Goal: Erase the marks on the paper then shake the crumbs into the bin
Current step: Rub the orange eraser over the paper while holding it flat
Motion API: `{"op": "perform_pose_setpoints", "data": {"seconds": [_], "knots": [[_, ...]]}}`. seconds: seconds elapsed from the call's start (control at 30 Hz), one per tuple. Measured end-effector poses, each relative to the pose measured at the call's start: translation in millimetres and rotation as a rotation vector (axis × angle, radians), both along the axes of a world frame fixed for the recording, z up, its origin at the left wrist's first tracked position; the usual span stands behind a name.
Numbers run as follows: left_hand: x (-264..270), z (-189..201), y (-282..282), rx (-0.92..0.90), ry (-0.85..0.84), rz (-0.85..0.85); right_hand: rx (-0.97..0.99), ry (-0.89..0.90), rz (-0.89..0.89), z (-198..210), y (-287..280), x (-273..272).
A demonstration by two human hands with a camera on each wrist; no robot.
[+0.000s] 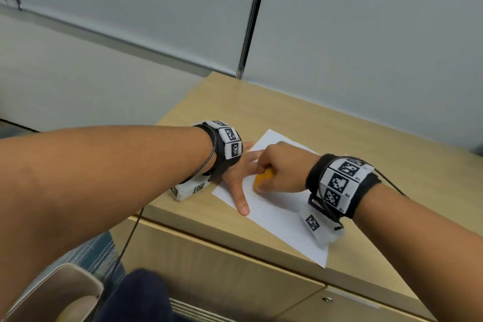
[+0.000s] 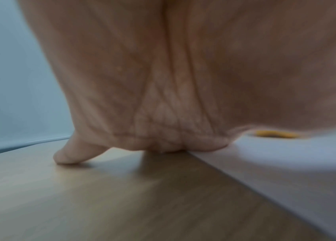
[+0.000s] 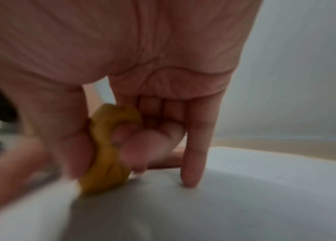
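Note:
A white sheet of paper (image 1: 277,214) lies on the wooden cabinet top (image 1: 339,139). My left hand (image 1: 240,178) presses flat on the sheet's left part, fingers spread and straight, thumb pointing toward me. My right hand (image 1: 281,171) grips a yellow-orange eraser (image 1: 262,178) and holds its tip against the paper beside the left hand. In the right wrist view the eraser (image 3: 109,146) sits pinched between thumb and curled fingers, touching the paper (image 3: 245,203). The left wrist view shows the palm (image 2: 163,81) on the paper's edge (image 2: 276,171) and a sliver of the eraser (image 2: 276,134). No marks are discernible.
A beige bin (image 1: 52,293) stands on the floor at the lower left, beside my dark trouser leg (image 1: 136,298). Cabinet drawers (image 1: 222,282) face me below the top. A grey wall (image 1: 366,47) rises close behind the cabinet.

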State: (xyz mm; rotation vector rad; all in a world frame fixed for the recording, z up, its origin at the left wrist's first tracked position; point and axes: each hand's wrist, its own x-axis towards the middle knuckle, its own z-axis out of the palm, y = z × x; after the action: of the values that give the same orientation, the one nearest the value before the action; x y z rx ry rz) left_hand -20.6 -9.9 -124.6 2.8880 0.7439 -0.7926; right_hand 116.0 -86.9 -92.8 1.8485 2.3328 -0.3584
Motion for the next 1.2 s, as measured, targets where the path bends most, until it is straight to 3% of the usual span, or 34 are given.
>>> {"op": "perform_pose_setpoints", "data": {"seconds": [0.1, 0.2, 0.37, 0.5, 0.63, 0.77, 0.9, 0.97, 1.1, 1.2], "knots": [[0, 0, 2, 0.009, 0.024, -0.002, -0.102, 0.021, 0.046, 1, -6, -5], [0, -3, 2, -0.003, 0.017, 0.021, 0.019, 0.003, -0.078, 0, 7, 7], [2, -8, 9, 0.018, 0.051, 0.0, -0.097, 0.042, 0.053, 1, -12, -5], [0, -1, -1, 0.007, 0.013, 0.02, 0.043, 0.011, -0.083, -1, 5, 9], [1, -4, 4, 0.016, 0.035, -0.014, -0.11, 0.02, 0.046, 2, -12, -8], [0, -3, 1, 0.006, -0.009, 0.009, 0.015, -0.014, -0.112, 5, 9, 7], [3, -8, 7, 0.022, 0.048, -0.032, -0.087, -0.001, 0.042, 5, -14, -10], [2, -6, 6, 0.021, 0.043, -0.01, -0.101, 0.017, 0.013, 5, -12, -7], [2, -2, 1, 0.029, 0.014, -0.01, 0.058, 0.006, -0.079, 0, -3, 7], [3, -7, 6, 0.041, 0.052, -0.037, -0.084, 0.027, 0.029, 2, -17, -5]]}}
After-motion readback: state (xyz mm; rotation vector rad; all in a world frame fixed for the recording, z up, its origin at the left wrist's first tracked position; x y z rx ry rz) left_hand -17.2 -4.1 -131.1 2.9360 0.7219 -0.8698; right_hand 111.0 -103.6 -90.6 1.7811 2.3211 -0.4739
